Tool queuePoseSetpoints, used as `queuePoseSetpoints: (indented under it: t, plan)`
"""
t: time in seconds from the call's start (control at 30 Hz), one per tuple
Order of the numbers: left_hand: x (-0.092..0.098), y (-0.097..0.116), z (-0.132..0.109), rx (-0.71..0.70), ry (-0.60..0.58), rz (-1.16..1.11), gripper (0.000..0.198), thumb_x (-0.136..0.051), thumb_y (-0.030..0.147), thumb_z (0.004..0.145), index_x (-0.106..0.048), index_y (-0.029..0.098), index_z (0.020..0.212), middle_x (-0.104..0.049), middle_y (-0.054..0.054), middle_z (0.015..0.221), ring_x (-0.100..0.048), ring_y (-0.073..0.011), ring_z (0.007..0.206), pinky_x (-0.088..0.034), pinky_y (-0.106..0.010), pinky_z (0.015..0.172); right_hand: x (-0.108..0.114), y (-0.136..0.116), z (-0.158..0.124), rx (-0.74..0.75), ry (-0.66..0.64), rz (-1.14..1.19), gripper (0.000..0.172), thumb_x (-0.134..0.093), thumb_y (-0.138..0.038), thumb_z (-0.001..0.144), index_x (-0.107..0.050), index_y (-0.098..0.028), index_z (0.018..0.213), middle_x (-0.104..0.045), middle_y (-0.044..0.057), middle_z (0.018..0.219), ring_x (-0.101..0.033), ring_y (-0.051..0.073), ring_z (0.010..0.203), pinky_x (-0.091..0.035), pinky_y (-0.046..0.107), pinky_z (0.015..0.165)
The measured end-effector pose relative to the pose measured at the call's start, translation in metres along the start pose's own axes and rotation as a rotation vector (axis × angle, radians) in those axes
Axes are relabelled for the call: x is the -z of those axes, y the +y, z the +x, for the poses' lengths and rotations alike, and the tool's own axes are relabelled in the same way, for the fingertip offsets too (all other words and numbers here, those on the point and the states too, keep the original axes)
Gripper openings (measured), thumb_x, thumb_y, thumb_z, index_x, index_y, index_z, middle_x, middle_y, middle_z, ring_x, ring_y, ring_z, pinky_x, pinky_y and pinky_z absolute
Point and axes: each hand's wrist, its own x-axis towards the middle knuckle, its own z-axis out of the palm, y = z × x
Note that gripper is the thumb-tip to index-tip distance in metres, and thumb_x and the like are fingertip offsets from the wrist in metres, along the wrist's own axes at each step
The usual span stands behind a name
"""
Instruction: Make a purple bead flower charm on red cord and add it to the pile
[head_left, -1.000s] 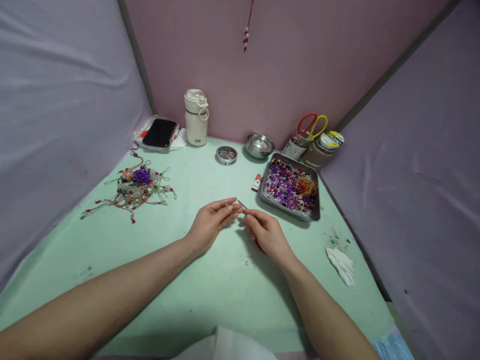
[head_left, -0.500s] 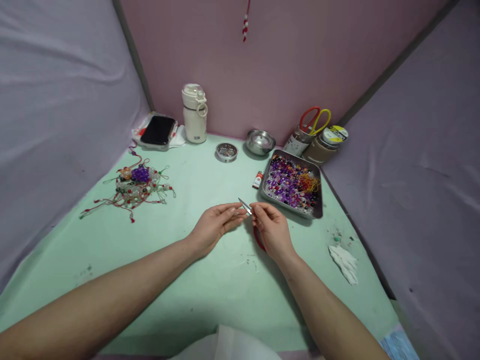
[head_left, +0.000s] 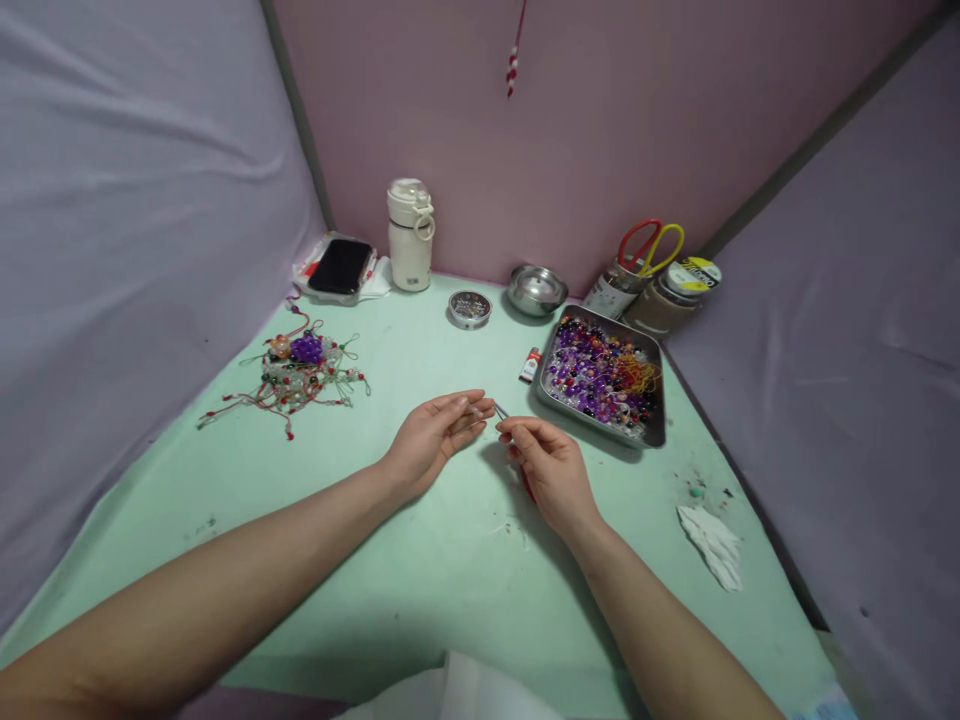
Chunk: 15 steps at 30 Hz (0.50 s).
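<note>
My left hand (head_left: 435,440) is closed, thumb against the fingers, over the middle of the table. Something tiny and clear, perhaps thread or a bead, shows at its fingertips, too small to name. Close by on the right, my right hand (head_left: 551,465) holds a pair of scissors (head_left: 502,410). The slim metal blades stick out toward the left fingertips, and part of a red handle shows below the palm. The rest of the scissors is hidden by the hand.
A metal tray (head_left: 600,433) of mixed beads stands right of my hands, with a lighter (head_left: 529,366) beside it. Behind are a steel bowl (head_left: 537,292), a round tin (head_left: 470,310), a bottle (head_left: 411,240) and jars (head_left: 671,300). Beaded strings (head_left: 307,370) lie left, crumpled tissue (head_left: 711,545) right.
The whole view has shifted, so the table things appear farther right. My right hand has turned the scissors; their blades now look shorter and narrower. The left hand keeps its pinch.
</note>
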Motion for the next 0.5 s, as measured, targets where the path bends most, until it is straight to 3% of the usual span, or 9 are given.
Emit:
queuePoseSetpoints:
  t: [0.23,0.5]
  plan:
    - [0.0025,0.0031,0.0021,-0.023,-0.002,0.004,0.023,-0.067,0.029,0.084,-0.071,0.012,0.099,-0.072,-0.014,0.108,-0.066,-0.0197,0.104,-0.045,-0.036,0.1,0.0011,0.0009,-0.0001,-0.019,0.003,-0.003,0.021,-0.067,-0.041,0.081,-0.074,-0.022,0.086,-0.068,0.002,0.085,-0.054,0.012,0.067,-0.043,0.027,0.067]
    - [0.0039,0.0084,0.0027,-0.029,-0.021,0.042,0.027,-0.068,0.031,0.082,-0.071,0.014,0.103,-0.071,-0.015,0.111,-0.066,-0.0213,0.105,-0.042,-0.039,0.102,0.0015,0.0015,0.0008,-0.009,0.013,0.018,0.021,-0.068,-0.041,0.08,-0.074,-0.022,0.086,-0.069,0.004,0.088,-0.058,0.015,0.074,-0.044,0.027,0.067]
